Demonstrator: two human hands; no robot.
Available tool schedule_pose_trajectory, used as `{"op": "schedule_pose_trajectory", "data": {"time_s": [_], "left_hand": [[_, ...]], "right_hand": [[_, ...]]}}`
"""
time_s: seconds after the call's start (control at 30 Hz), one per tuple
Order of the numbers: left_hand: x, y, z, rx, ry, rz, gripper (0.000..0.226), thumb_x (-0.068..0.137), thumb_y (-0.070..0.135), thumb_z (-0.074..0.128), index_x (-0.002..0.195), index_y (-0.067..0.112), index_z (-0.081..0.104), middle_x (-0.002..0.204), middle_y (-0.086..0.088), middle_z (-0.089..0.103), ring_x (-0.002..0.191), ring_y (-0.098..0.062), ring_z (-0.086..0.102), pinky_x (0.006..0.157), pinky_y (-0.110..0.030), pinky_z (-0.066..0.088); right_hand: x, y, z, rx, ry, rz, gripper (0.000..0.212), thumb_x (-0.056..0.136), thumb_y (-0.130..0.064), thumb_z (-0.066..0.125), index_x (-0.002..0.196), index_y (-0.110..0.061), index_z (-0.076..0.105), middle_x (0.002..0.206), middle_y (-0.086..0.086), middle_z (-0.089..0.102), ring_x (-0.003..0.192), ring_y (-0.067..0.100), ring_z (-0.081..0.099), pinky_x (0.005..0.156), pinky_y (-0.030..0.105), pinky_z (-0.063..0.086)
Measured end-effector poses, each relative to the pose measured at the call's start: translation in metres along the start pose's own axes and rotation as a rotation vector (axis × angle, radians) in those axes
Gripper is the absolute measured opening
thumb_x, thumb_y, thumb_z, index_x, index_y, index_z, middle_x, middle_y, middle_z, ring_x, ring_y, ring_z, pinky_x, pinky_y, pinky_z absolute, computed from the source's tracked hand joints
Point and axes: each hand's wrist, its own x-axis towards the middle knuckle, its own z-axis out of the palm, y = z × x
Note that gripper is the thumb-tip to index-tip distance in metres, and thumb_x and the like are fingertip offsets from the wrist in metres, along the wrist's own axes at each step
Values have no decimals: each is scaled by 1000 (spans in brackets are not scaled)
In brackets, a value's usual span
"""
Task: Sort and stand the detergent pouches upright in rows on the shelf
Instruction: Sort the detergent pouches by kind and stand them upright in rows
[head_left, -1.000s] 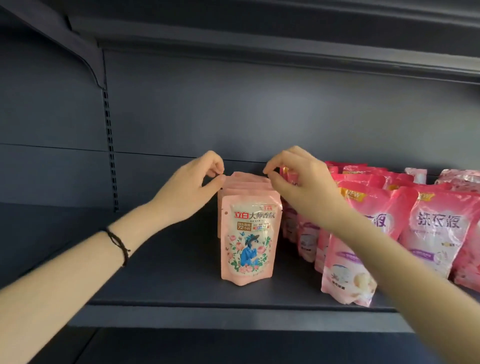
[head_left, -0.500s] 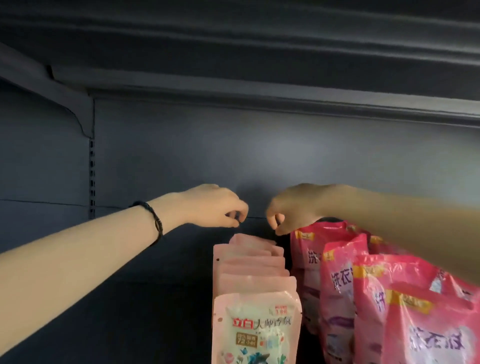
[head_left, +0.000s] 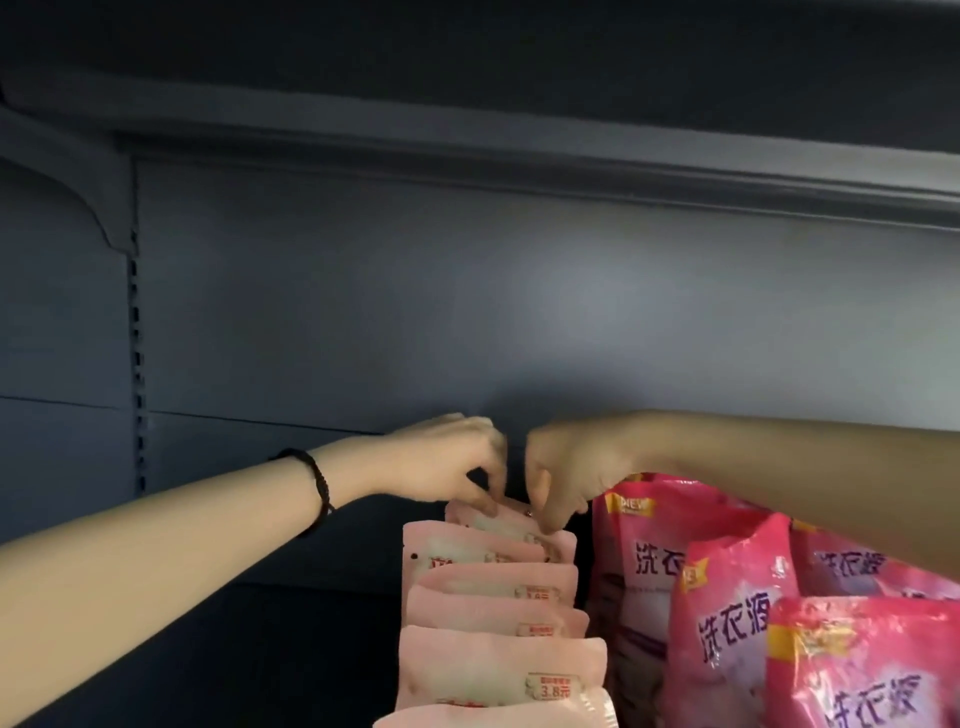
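A row of several pale pink detergent pouches (head_left: 493, 618) stands upright one behind another, running from the bottom centre toward the shelf's back wall. My left hand (head_left: 447, 462) pinches the top left edge of the rearmost pale pouch (head_left: 506, 522). My right hand (head_left: 566, 467) pinches that same pouch's top right edge. Both hands reach deep into the shelf with fingers curled down. To the right stand several larger bright pink pouches (head_left: 727, 613) with purple lettering, under my right forearm.
The dark grey back wall (head_left: 467, 312) is just behind my hands. An upper shelf (head_left: 519, 156) overhangs above, with a bracket and slotted upright (head_left: 136, 364) at the left. The dark shelf floor (head_left: 260, 649) extends left of the pale row.
The view has moved closer and higher over the row. Both hands have lowered from just above the pouches onto the rearmost pouch's top edge and now pinch it.
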Motion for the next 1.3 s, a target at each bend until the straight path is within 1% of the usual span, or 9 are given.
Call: {"op": "schedule_pose_trajectory", "data": {"time_s": [0.17,0.3,0.37,0.43,0.67,0.87,1.0,1.17,1.3], "left_hand": [[-5,-1,-23,-83,66,-117,10,89,25,65,91,18,72,98,8,58,100,-12,49,92,-34,38],[-19,5,-60,-606,426,-336,15,95,14,56,82,18,62,82,7,57,81,-10,53,75,-17,43],[-24,11,-70,-903,566,-422,18,98,17,51,83,19,59,78,7,62,75,-10,58,73,-25,48],[-28,16,-77,-1020,690,-472,16,99,20,50,86,18,59,82,3,66,74,-12,62,71,-31,50],[-64,37,-111,-894,1033,-473,10,95,20,58,87,15,62,91,-3,68,82,-13,67,69,-24,55],[-118,75,-129,-969,1094,-451,10,92,21,62,87,14,67,85,-1,72,76,-10,71,65,-22,57],[-146,112,-114,-1094,1101,-436,11,92,23,63,87,14,67,82,-3,73,74,-14,73,60,-24,56],[-165,162,-69,-1086,1131,-437,15,93,28,60,86,16,64,75,6,70,71,-8,70,58,-19,53],[-165,197,-17,-1066,1169,-464,11,95,30,57,87,25,63,85,4,70,82,-12,69,72,-32,57]], "right_hand": [[-9,3,-19,-15,137,75,16,73,-19,72,79,-5,74,76,13,71,63,14,55,55,25,43],[-27,9,-51,283,577,63,20,85,-21,60,68,-10,60,65,8,55,60,17,48,55,26,37],[-30,3,-59,523,740,15,15,88,-18,57,74,-12,59,72,4,58,64,13,52,60,25,43],[-30,-8,-60,742,781,-20,12,89,-15,59,77,-18,60,77,-3,64,68,6,60,61,20,50],[-41,-52,-50,1198,764,-147,9,88,-11,67,96,-15,66,77,-2,76,72,11,73,58,24,57],[-80,-98,-36,1248,755,-247,20,87,-18,68,105,-10,67,93,3,76,86,17,73,72,31,59],[-109,-128,-4,1340,773,-231,21,88,-21,66,105,-9,68,92,2,76,84,16,73,67,28,59],[-138,-156,66,1412,927,-214,23,93,-26,61,97,-5,70,92,5,76,85,22,73,74,35,60],[-142,-170,128,1478,1140,-152,20,93,-25,61,93,-6,69,94,12,74,86,27,72,73,44,60]]}}
